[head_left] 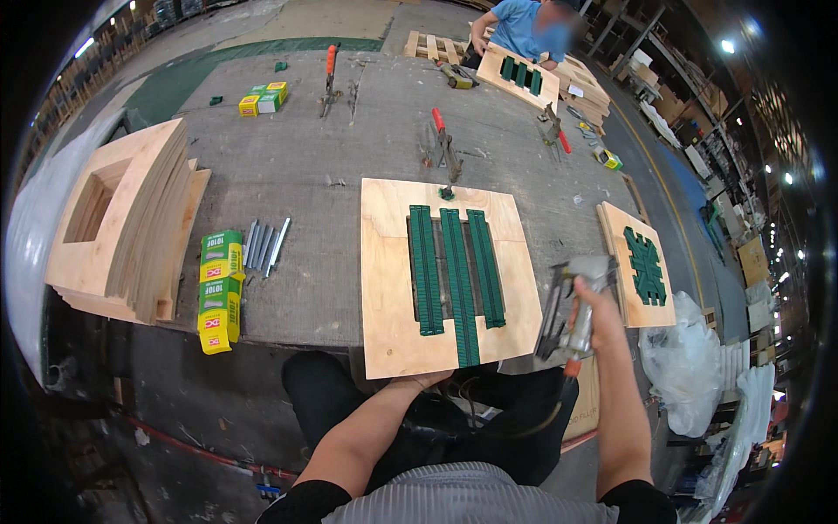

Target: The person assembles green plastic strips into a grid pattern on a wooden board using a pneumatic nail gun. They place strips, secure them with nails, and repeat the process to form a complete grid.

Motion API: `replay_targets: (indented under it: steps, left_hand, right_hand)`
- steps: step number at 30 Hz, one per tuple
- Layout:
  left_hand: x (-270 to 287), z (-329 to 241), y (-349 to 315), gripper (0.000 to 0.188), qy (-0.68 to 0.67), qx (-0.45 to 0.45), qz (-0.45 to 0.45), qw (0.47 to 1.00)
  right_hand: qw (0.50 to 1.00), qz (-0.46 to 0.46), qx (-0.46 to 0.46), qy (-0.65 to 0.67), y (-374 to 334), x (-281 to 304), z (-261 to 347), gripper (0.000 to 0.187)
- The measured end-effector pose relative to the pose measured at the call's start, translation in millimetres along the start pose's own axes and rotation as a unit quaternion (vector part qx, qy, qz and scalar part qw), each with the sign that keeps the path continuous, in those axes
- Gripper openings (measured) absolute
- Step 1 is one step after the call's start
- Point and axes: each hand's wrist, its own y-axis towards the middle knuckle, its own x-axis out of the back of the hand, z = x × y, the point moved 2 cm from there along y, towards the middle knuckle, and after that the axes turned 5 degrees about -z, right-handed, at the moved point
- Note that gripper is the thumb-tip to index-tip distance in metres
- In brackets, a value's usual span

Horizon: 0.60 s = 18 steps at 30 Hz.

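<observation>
In my right hand is a pneumatic staple gun, slightly blurred, held just off the right edge of a light plywood panel. That panel lies in front of me and overhangs the table's near edge. Three green ribbed plastic strips run lengthwise over its rectangular cut-out; the middle one reaches the near edge. My left hand is under the panel's near edge, its fingers hidden beneath the wood. A toggle clamp with a red handle stands at the panel's far edge.
Left are stacked cut-out panels, green-yellow boxes and staple strips. Another panel with green pieces lies right, beside plastic wrap. More clamps line the table. Across it, a person handles a similar panel.
</observation>
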Motion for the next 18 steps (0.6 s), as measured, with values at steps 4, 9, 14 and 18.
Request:
replay_targets:
  steps: [4,9,14,18]
  left_hand:
    - [3.7,2.3,1.7,0.044,-0.027,0.029,0.007,0.999]
    - [-1.1,5.0,1.4,0.044,-0.033,0.023,0.006,0.999]
    - [-5.3,8.4,1.5,0.044,-0.016,0.016,-0.001,1.0]
    - [-11.4,9.0,1.7,0.044,0.019,-0.001,0.002,1.0]
  right_hand:
    - [0.994,0.096,-0.015,-0.05,-60.9,-53.6,-36.1,0.035]
    - [0.978,0.188,-0.024,-0.089,-90.4,-90.7,-64.1,0.023]
    - [0.973,0.199,-0.03,-0.113,-91.4,-98.4,-68.4,0.027]
    - [0.971,0.199,-0.024,-0.128,-91.2,-100.2,-72.4,0.026]
